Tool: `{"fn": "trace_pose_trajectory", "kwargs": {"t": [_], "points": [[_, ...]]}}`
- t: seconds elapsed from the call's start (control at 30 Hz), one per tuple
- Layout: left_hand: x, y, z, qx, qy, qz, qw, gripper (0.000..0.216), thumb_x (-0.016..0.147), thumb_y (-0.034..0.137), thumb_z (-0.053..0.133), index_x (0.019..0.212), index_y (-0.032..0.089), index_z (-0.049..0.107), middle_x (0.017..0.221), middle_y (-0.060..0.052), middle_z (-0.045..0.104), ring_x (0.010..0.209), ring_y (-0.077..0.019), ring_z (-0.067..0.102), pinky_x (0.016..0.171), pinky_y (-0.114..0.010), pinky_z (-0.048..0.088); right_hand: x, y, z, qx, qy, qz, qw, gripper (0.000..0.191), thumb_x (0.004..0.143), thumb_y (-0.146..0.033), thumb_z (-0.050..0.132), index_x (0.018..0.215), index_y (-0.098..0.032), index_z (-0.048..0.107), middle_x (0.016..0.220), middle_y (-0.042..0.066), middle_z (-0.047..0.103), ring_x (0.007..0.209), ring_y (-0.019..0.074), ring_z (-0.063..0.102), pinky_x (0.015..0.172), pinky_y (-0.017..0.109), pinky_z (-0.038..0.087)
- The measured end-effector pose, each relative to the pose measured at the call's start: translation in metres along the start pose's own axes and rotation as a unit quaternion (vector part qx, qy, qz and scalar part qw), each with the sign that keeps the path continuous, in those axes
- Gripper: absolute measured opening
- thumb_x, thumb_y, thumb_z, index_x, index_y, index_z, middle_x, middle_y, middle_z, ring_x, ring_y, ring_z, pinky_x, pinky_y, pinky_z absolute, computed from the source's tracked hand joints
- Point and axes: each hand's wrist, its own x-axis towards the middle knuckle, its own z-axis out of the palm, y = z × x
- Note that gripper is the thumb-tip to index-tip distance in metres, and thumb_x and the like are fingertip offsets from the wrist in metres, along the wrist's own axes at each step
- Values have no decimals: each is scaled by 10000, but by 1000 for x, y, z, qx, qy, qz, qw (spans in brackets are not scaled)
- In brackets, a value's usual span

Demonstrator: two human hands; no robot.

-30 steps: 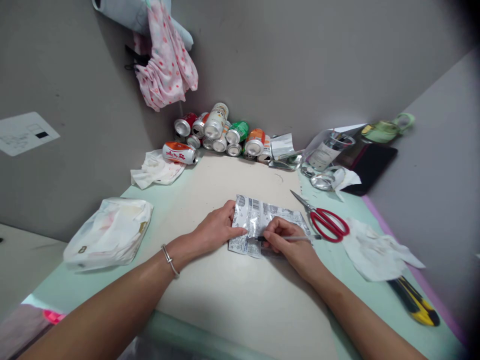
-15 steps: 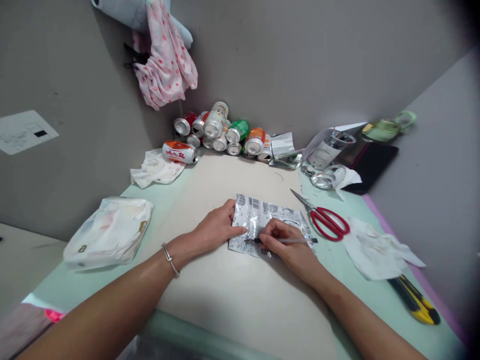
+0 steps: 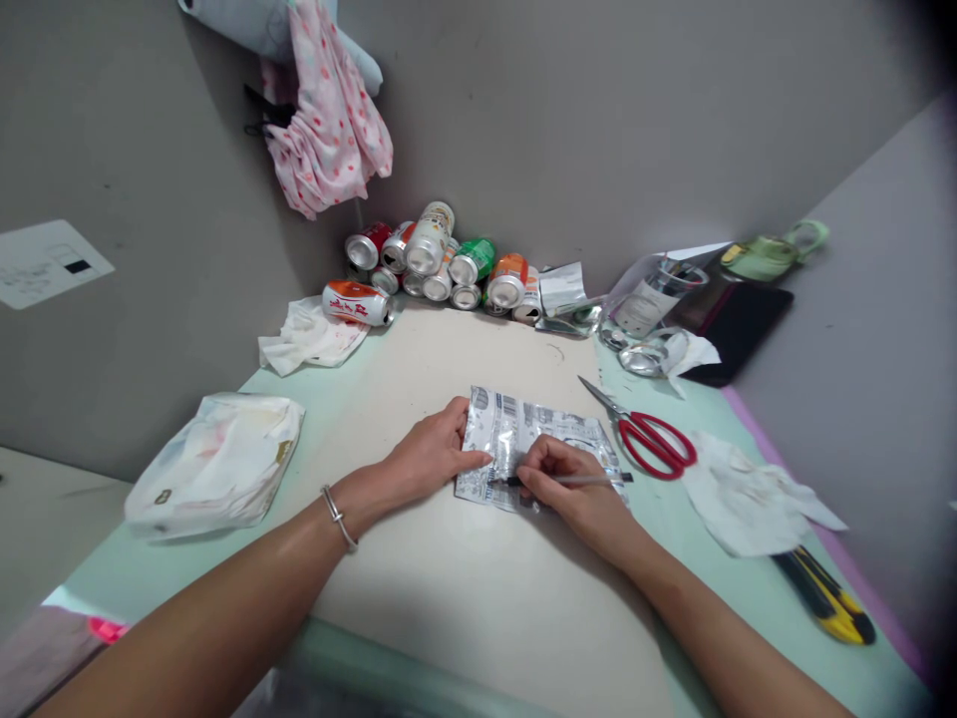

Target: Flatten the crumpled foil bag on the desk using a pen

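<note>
A printed silvery aluminium sheet (image 3: 489, 424), which looks cut from a drink can, lies on the pale board in front of me. My left hand (image 3: 434, 449) grips its left edge, the thumb on top and the other fingers at the upper left corner. In my right hand (image 3: 572, 484) is a slim pen (image 3: 598, 480) with a clear barrel and dark ends, pinched between thumb and fingers. Its tip points left and rests at or just above the sheet's lower part. Red-handled scissors (image 3: 654, 444) lie just right of the sheet.
Several drink cans (image 3: 468, 264) are stacked against the back wall, with one can (image 3: 357, 303) lying at their left. A tissue pack (image 3: 216, 464) sits at left. At right are a crumpled tissue (image 3: 744, 494), a utility knife (image 3: 826, 598), a jar (image 3: 650, 299) and a dark tablet-like slab (image 3: 740, 329).
Almost nothing differs. The view has shifted very slightly; both hands, the pen and the sheet keep their places.
</note>
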Motion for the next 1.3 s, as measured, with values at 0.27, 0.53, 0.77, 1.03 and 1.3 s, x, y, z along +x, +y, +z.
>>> {"fn": "trace_pose_trajectory", "kwargs": {"t": [0.27,0.53,0.77,1.03,1.3], "points": [[0,0,0,2,-2,-1,1000,372,779,282,783,1067,221,555,904,-21,674,800,-208,632,660,-293,469,0,0,0,3,-1,2,1000,262,873,-327,690,686,-232,534,633,-20,624,607,145,517,580,297,390],[1,-2,0,-2,-3,-4,1000,375,772,280,789,1055,224,550,894,-14,673,799,-205,637,660,-287,472,0,1,0,-5,3,1,1000,255,869,-315,702,687,-230,545,638,-10,639,622,153,536,585,297,392],[1,-4,0,-7,-4,-7,1000,380,776,272,793,1071,226,558,908,-24,686,807,-213,647,654,-290,481,0,2,-1,-2,3,3,1000,253,878,-325,699,698,-233,548,648,-8,641,622,154,531,585,302,393],[2,-4,0,-4,-9,-4,1000,410,791,284,794,1135,228,578,986,-50,721,873,-242,678,693,-314,509,-1,1,0,6,5,3,1000,274,896,-350,686,696,-232,540,640,-21,609,628,156,535,592,297,398],[1,-3,0,3,-6,1,1000,428,789,286,796,1156,233,583,1009,-55,730,901,-254,688,717,-324,516,-1,2,1,8,9,-2,1000,282,905,-347,689,698,-232,535,651,-21,611,643,161,543,607,300,412]]}}
